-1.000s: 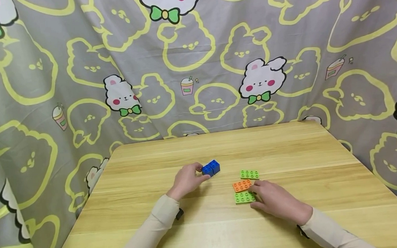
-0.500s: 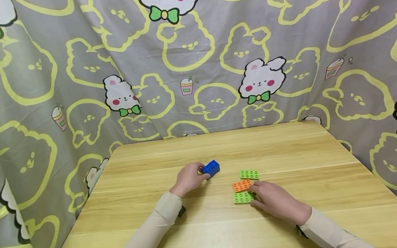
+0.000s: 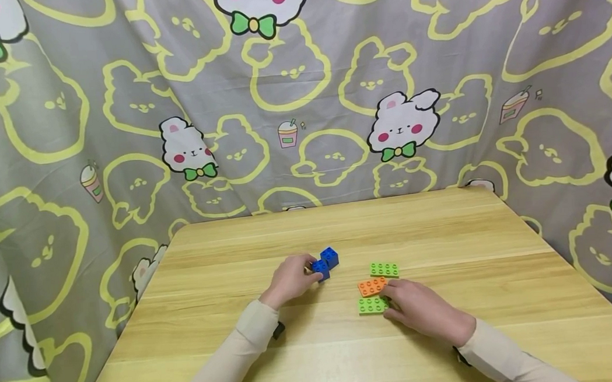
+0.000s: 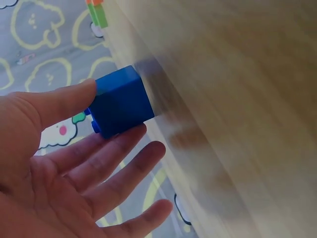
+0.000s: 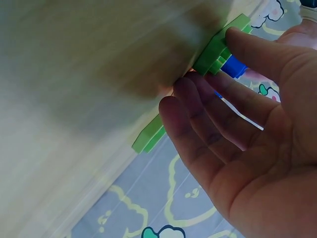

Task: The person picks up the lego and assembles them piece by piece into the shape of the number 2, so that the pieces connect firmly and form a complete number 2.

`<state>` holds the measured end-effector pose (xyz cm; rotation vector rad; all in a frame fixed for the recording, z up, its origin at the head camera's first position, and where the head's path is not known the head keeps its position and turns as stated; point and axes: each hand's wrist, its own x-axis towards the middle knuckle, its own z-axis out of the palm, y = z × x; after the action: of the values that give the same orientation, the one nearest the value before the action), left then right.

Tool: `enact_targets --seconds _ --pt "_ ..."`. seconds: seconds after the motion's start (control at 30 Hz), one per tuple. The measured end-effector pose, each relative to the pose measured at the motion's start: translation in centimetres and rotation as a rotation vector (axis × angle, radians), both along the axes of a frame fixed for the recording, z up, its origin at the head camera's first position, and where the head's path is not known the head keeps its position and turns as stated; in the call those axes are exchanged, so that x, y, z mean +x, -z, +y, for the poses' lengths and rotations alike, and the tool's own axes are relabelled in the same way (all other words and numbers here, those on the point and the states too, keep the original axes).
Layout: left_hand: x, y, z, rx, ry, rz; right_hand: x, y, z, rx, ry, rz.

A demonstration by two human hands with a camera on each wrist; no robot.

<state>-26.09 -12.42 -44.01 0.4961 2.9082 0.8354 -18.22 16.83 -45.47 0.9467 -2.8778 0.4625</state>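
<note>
My left hand (image 3: 290, 281) pinches a small blue building brick (image 3: 321, 268) between thumb and forefinger; the other fingers are spread in the left wrist view. A second blue brick (image 3: 330, 257) stands just behind it, at its far right corner. My right hand (image 3: 424, 309) holds the near flat green brick (image 3: 372, 305) at its right end, with the thumb on its near side (image 5: 220, 44). Beyond it lies a flat orange brick (image 3: 371, 286), its right end partly behind my fingertips. The far flat green brick (image 3: 384, 269) lies past the orange one.
A light wood-grain table (image 3: 225, 242) carries all the bricks. Grey curtains (image 3: 337, 183) with yellow cartoon outlines hang behind the table and at both sides.
The held blue brick has slid toward me, out of line with the other one. The near green brick has shifted slightly left with my right hand. The orange and far green bricks look unmoved.
</note>
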Motion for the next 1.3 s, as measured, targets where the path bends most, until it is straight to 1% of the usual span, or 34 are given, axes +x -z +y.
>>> enact_targets --seconds 0.23,0.43,0.63,0.77,0.9,1.17,1.3 --pt "0.7 -0.2 -0.2 0.035 0.050 -0.050 -0.1 -0.1 -0.6 0.003 0.010 -0.009" --pt "1.1 -0.3 -0.3 0.067 0.107 -0.071 -0.3 -0.2 -1.0 0.005 0.016 -0.020" --pt "1.5 -0.2 -0.4 0.109 0.131 -0.096 -0.5 -0.1 -1.5 0.000 0.010 -0.028" --pt "1.9 -0.3 -0.4 0.140 0.146 -0.113 -0.6 -0.1 -1.8 0.000 0.008 -0.021" --pt "2.5 -0.7 -0.3 0.162 0.162 -0.122 -0.8 -0.1 -2.0 0.010 0.012 -0.016" --pt "3.7 -1.9 0.0 0.184 0.208 -0.106 -0.9 0.0 -2.6 0.017 0.005 -0.010" --pt "4.2 -2.2 0.3 0.183 0.221 -0.103 -1.0 0.0 -2.9 0.007 -0.011 0.004"
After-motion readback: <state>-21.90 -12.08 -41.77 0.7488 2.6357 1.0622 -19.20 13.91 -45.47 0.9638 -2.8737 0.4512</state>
